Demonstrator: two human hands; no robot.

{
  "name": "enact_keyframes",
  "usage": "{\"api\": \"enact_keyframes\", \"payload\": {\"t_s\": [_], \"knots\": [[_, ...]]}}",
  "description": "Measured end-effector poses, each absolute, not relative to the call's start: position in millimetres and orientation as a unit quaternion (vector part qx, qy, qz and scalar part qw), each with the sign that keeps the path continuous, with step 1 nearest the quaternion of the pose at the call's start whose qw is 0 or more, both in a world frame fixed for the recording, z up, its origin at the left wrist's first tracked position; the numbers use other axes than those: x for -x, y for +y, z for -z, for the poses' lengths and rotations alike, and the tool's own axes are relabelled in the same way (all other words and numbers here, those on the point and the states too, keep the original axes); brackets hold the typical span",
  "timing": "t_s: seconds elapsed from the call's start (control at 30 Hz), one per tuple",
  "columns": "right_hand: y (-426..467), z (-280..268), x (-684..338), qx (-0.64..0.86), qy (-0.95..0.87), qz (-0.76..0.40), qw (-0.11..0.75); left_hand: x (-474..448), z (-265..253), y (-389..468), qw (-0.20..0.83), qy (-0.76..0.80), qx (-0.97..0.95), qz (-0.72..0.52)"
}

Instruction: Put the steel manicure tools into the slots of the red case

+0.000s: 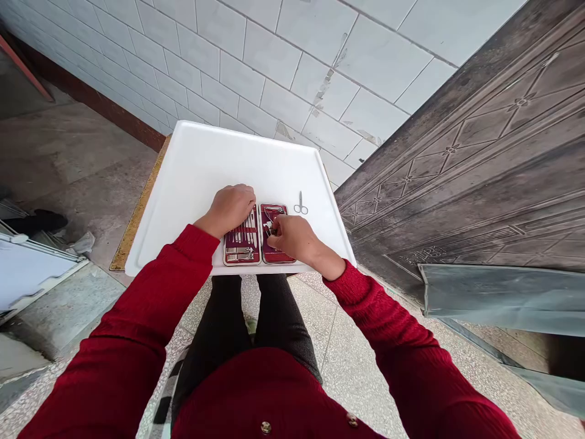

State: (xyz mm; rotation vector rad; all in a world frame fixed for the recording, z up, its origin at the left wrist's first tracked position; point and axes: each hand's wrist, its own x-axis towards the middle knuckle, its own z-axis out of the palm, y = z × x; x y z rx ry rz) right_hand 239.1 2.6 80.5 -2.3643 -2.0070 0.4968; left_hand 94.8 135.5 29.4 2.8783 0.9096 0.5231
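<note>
An opened manicure case (pixel 262 259) with a dark red lining lies on the white tabletop (pixel 219 149) in front of me. Its left half holds several slim metal tools under a strap, with nail clippers (pixel 240 256) along the bottom. My left hand (pixel 232 208) has its fingers curled over the upper edge of that half, hiding part of it. Over the right half, my right hand (pixel 295 236) pinches a small silvery tool, mostly covered by the fingers; its exact kind is unclear. A small pair of scissors (pixel 300 206) lies apart on the tabletop, right of the case.
A white tiled wall (pixel 274 67) stands behind the table. To the right is a dark patterned panel (pixel 457 140), with a grey plastic sheet (pixel 498 296) below. A white-framed object (pixel 36 265) stands at the left. My legs are against the table's front edge.
</note>
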Motion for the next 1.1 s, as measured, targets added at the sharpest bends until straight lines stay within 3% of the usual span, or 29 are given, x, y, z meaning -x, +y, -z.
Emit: {"api": "enact_keyframes", "payload": {"t_s": [0.33,0.73,0.93,1.1], "knots": [[1,-71,-227,0.753,-0.652,-0.091,0.018,-95,-32,135,0.039,0.294,-0.941,-0.161],[-12,-57,-235,0.740,-0.642,-0.130,0.151,-94,-37,133,0.040,0.284,-0.941,-0.178],[-23,-55,-248,0.708,-0.652,-0.187,0.198,-94,-39,134,0.052,0.282,-0.943,-0.167],[-21,-46,-247,0.700,-0.663,-0.164,0.208,-95,-38,135,0.053,0.299,-0.938,-0.164]]}}
